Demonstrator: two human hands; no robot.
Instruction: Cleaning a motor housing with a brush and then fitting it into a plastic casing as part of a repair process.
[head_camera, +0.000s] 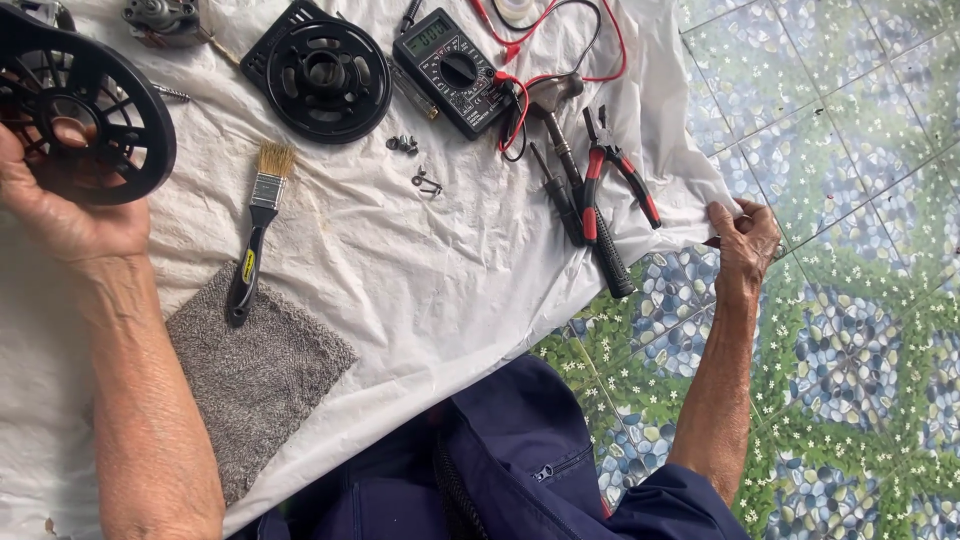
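Observation:
My left hand (62, 205) grips a round black plastic fan guard (85, 105) at the far left, lifted over the white plastic sheet (400, 270). My right hand (745, 240) pinches the right edge of that sheet where it meets the tiled floor. A second round black fan part (322, 75) lies on the sheet at the top middle. A paintbrush (255, 230) with a black handle lies beside it, its handle end on a grey towel (255, 375).
A multimeter (452, 68) with red and black leads sits at the top. A hammer (575, 190), red-handled pliers (625, 180), a screwdriver (556, 195) and small screws (403, 145) lie nearby. A small motor (160, 18) is top left. Patterned floor tiles (850, 300) lie right.

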